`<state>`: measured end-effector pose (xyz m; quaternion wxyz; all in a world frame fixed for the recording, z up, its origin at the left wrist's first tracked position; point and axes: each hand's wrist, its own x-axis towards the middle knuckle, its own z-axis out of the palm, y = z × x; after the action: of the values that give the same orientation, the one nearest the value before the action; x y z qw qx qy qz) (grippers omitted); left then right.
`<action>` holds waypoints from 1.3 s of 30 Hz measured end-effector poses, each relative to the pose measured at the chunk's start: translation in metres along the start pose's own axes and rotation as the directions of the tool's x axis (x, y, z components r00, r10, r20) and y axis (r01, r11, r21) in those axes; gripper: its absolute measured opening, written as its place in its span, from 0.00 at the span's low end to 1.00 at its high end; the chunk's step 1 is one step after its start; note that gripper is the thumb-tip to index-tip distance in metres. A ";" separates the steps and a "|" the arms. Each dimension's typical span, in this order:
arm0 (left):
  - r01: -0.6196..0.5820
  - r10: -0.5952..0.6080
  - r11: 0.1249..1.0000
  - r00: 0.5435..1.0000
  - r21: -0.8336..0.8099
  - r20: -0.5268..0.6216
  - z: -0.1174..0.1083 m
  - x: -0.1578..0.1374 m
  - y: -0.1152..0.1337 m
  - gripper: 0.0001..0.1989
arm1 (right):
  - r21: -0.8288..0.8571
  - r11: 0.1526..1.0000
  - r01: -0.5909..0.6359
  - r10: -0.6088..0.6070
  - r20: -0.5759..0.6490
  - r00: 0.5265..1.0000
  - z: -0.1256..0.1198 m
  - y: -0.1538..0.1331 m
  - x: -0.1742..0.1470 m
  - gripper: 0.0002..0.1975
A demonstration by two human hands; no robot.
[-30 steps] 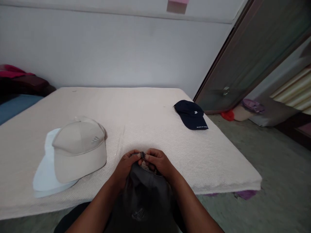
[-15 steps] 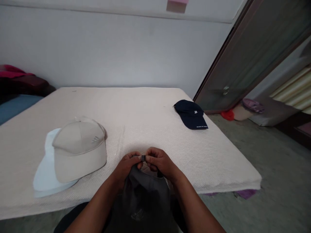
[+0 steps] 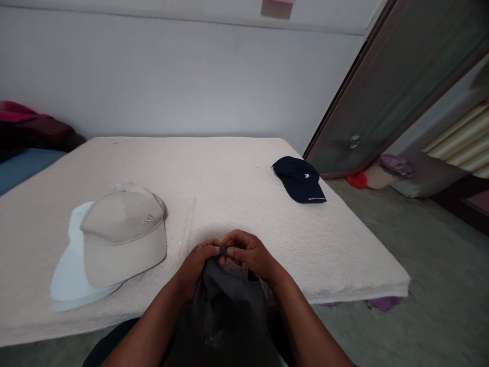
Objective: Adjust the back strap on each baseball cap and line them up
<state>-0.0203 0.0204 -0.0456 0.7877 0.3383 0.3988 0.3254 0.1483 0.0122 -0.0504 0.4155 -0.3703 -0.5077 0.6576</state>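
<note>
A dark grey cap (image 3: 233, 300) hangs in front of me at the near edge of the bed, its crown toward me and a faint logo low on it. My left hand (image 3: 200, 260) pinches the cap's back strap (image 3: 224, 250) from the left, fingers closed. From the right, my right hand (image 3: 250, 252) closes thumb and fingers on the same strap, close to a small dark buckle. The fingertips of both hands nearly meet there, and they partly hide the strap's ends.
Left of my hands, a beige cap (image 3: 126, 229) lies partly over a light blue cap (image 3: 71, 275) on the white-covered bed (image 3: 229, 178). A navy cap (image 3: 298, 178) rests near the right edge. Dark and red cloth (image 3: 34, 122) is piled at far left.
The strap and buckle have turned slightly between my fingers, and my right fingers have shifted a little left. Both hands keep their grip on the strap.
</note>
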 end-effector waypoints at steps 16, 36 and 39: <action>0.075 -0.069 0.994 0.994 -0.082 0.081 0.005 0.004 -0.005 0.04 | 0.279 0.944 0.178 -0.088 -0.306 0.948 -0.001 -0.003 0.000 0.05; -0.018 0.021 0.999 0.996 0.038 -0.085 0.008 0.002 -0.008 0.08 | -0.040 0.997 -0.060 0.052 -0.163 0.985 -0.007 -0.006 -0.005 0.02; -0.031 0.043 0.994 0.993 0.103 -0.110 0.008 0.002 -0.008 0.09 | -0.081 0.994 -0.076 0.062 -0.156 0.986 -0.008 -0.006 -0.005 0.02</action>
<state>-0.0104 0.0156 -0.0488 0.7396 0.3664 0.4522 0.3379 0.1588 0.0116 -0.0456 0.4139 -0.4548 -0.4890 0.6186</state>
